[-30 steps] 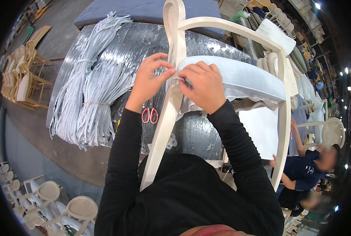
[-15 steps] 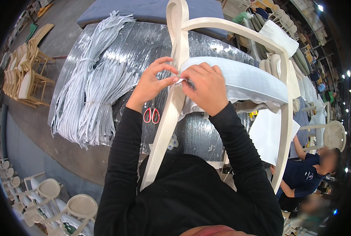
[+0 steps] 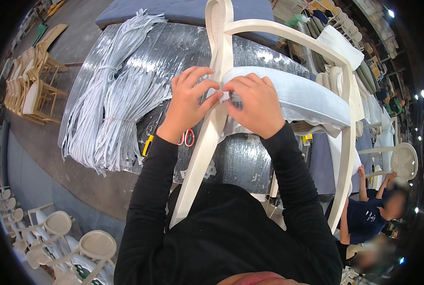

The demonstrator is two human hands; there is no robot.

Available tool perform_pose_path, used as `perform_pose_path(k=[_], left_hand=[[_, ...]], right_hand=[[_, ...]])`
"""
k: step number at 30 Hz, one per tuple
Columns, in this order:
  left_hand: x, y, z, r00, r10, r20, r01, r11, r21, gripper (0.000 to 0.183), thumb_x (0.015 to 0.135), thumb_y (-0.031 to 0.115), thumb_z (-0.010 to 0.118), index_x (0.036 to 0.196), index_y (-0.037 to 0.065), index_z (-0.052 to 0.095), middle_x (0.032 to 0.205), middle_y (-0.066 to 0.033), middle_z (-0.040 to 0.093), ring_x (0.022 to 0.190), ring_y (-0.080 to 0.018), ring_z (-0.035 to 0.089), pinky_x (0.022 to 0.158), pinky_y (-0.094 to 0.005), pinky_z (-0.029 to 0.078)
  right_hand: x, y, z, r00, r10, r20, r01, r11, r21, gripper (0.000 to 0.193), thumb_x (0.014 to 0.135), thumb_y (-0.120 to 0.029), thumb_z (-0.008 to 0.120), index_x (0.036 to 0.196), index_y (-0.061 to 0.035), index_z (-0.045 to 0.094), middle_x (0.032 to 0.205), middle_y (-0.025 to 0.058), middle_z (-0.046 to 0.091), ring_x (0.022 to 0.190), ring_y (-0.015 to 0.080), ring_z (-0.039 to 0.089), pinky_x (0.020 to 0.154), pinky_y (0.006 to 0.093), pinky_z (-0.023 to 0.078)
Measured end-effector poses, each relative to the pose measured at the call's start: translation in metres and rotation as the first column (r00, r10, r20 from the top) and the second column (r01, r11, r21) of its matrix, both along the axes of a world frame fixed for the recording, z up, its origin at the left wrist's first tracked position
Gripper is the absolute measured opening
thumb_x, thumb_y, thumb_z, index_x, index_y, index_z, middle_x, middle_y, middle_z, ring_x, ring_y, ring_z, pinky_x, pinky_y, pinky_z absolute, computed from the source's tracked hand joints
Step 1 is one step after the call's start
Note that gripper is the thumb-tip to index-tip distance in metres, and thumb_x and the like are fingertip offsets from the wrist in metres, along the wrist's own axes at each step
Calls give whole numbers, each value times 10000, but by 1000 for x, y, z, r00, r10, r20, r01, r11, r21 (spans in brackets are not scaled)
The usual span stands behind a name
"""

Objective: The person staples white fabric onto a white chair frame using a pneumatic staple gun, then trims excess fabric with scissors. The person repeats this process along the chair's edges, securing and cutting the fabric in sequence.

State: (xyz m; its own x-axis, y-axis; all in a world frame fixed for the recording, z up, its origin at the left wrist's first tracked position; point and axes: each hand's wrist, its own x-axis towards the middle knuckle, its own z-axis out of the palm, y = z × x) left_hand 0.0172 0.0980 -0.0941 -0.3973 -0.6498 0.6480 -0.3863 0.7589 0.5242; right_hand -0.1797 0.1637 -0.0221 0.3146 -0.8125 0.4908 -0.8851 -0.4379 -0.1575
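Pinching a small white piece (image 3: pixel 224 96) with left hand (image 3: pixel 189 100) and right hand (image 3: pixel 257 103) together, close against the pale wooden chair frame (image 3: pixel 203 156) beside its light-blue padded seat (image 3: pixel 311 97), above the plastic-covered desk (image 3: pixel 240 159) with red-handled scissors (image 3: pixel 193 137) on it.

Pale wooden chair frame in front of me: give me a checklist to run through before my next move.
1. Small crumpled white piece at the fingertips of left hand and right hand: ok.
2. White piece fastened to the pale wooden chair frame: cannot tell.
3. Light blue padded fabric seat with its lower edge flat: not ok, loose fabric hangs beneath.
4. Red-handled scissors fully visible: not ok, partly hidden.
5. Yellow-and-black handheld tool clear of both hands: ok.
6. Tied bundles of pale grey fabric strips clear of the chair frame: ok.
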Motion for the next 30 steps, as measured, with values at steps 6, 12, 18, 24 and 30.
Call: perform_pose_path(k=[6, 12, 18, 24, 30], left_hand=[[-6, 12, 3, 997, 54, -47, -55, 998, -24, 162, 860, 149, 850, 993, 104, 770, 1344, -68, 698, 1318, -339, 590, 1095, -470, 420], [-8, 14, -1, 976, -3, -216, 80, 934, 347, 159, 907, 154, 810, 1023, 46, 825, 1384, -157, 715, 1279, -342, 663, 1106, -429, 475], [-6, 14, -6, 952, -13, -305, 189, 810, 556, 215, 941, 174, 791, 1033, -18, 820, 1396, -248, 701, 1361, -307, 636, 1159, -413, 432], [-11, 8, -13, 966, -60, -252, 188, 831, 523, 256, 898, 222, 818, 1056, 22, 832, 1407, -303, 673, 1361, -386, 634, 1147, -442, 454], [-7, 4, -10, 980, -103, -169, 181, 810, 558, 208, 977, 115, 741, 1074, -63, 787, 1543, -296, 576, 1373, -325, 620, 1095, -386, 487]], right_hand=[[0, -1, -5, 1000, -28, -3, 28, 1000, 10, 121, 808, -179, 758, 917, -139, 722, 934, -28, 728, 931, 210, 657, 835, 395, 435], [-3, 0, -15, 999, 6, -44, -10, 996, -83, 126, 828, -188, 761, 934, -139, 712, 946, -19, 705, 941, 206, 644, 833, 390, 439], [-3, 1, -22, 990, 35, -139, -56, 987, -152, 160, 835, -206, 770, 963, -136, 704, 977, -5, 683, 970, 202, 629, 837, 381, 442], [-9, 8, -23, 991, 12, -134, -31, 989, -146, 201, 789, -186, 792, 967, -145, 710, 991, 5, 694, 965, 225, 650, 832, 397, 471], [-18, 5, -45, 981, 13, -194, -68, 958, -280, 123, 846, -271, 699, 878, -153, 695, 932, 3, 676, 978, 202, 651, 859, 374, 478]])
